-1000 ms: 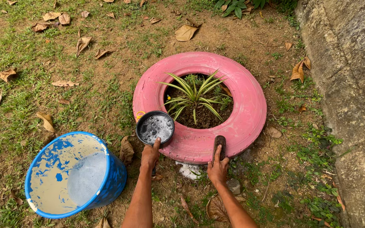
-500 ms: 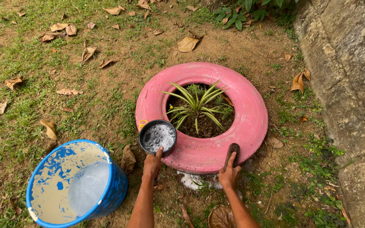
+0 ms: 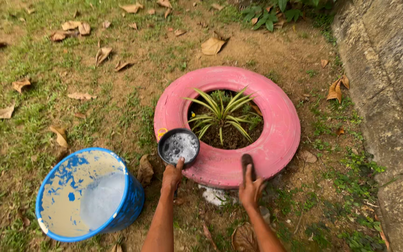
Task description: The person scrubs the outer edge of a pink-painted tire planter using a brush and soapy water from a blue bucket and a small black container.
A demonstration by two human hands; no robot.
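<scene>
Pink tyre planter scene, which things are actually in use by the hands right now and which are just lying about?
In use:
- left hand holding small black bowl of foamy liquid
- right hand pressing dark brush on pink painted tyre planter
- blue paint-spattered plastic bucket, close by

Lying about:
- dry brown leaves
- grey stone wall
- spiky green plant inside the tyre

Outdoors, even daylight, no hard shadows. Ground [image 3: 131,98]: patchy grass on the left, bare brown dirt through the middle. Dry brown leaves [image 3: 212,45] scattered across it, mostly along the top and left. Rough grey stone wall [image 3: 388,93] down the right side, low weeds at its foot. Green leafy plants [image 3: 269,16] at the top edge, near the wall's corner.
</scene>
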